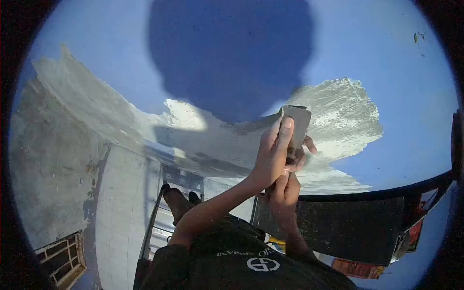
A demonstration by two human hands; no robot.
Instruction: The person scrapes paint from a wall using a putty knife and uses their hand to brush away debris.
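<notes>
My left hand (271, 153) is closed around a flat, grey, rectangular scraper plate (300, 123), with the thumb along its face and the fingers curled round the far edge. A second thin dark edge shows at the plate's top. Just below, my right hand (285, 191) is closed in a grip under the plate; what it holds is mostly hidden, perhaps a handle. Behind both hands is a blue wall (396, 72) with a rough grey-white patch (343, 111) of putty or bare plaster.
A ladder (153, 222) stands below, with a foot (178, 203) near its rungs. A dark panel (350, 224) juts out at the lower right. At lower left is a barred window (62, 258). A round shadow (232, 53) falls on the wall.
</notes>
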